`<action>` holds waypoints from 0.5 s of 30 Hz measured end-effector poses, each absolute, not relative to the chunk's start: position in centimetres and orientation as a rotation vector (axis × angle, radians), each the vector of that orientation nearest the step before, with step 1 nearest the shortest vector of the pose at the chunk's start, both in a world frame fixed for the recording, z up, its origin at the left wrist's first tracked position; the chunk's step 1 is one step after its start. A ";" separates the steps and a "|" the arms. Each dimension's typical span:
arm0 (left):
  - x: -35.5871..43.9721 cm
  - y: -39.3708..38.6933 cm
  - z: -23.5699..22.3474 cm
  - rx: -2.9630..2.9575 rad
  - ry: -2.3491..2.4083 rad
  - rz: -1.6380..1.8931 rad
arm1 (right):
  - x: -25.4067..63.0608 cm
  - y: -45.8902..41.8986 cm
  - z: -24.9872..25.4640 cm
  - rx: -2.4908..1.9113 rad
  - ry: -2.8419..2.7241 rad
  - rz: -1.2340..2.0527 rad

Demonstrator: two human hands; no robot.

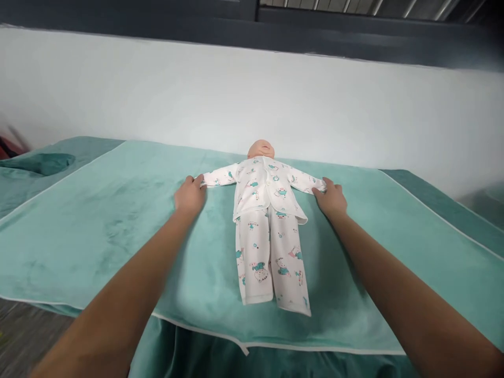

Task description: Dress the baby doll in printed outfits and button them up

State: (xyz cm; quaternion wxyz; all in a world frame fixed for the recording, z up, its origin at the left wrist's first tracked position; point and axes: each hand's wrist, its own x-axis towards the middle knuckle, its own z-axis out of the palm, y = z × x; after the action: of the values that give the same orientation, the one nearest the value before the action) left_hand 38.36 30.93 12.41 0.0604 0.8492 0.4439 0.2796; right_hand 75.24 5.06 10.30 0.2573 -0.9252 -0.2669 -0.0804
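Observation:
A baby doll lies on its back, its bare head [260, 149] toward the wall. It wears a white printed long-sleeved top [262, 184] and matching trousers [255, 257]. My left hand [190, 196] grips the cuff of the sleeve [220, 177] on the left, fingers closed on the fabric. On the other side my right hand [331, 198] pinches the cuff of the right-hand sleeve [305, 180]. Both sleeves are stretched outward. The top's hem overlaps the trouser waist, and the trouser legs lie straight toward me. No doll hands or feet show.
Under the doll spreads a light green cloth [129, 226] with white edging, over a darker green cover [205, 357]. A white wall [177, 89] rises behind, below a dark window frame [157, 21]. Rumpled green fabric [43, 163] lies at the far left.

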 end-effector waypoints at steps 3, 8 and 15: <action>38.2 32.6 12.5 2.595 1.327 0.868 | 77.0 5.2 9.6 -2.478 -0.776 -0.269; 37.8 32.5 12.8 2.507 1.405 0.960 | 77.8 4.9 9.1 -2.452 -0.745 -0.356; 33.4 22.5 12.6 2.473 1.414 1.028 | 73.8 2.4 9.2 -2.396 -0.693 -0.352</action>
State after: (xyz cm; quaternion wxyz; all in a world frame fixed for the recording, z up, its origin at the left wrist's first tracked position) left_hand 33.44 22.53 12.57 0.0564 0.8153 0.4662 0.3389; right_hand 73.78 2.39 9.24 0.3065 -0.9054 -0.2620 -0.1328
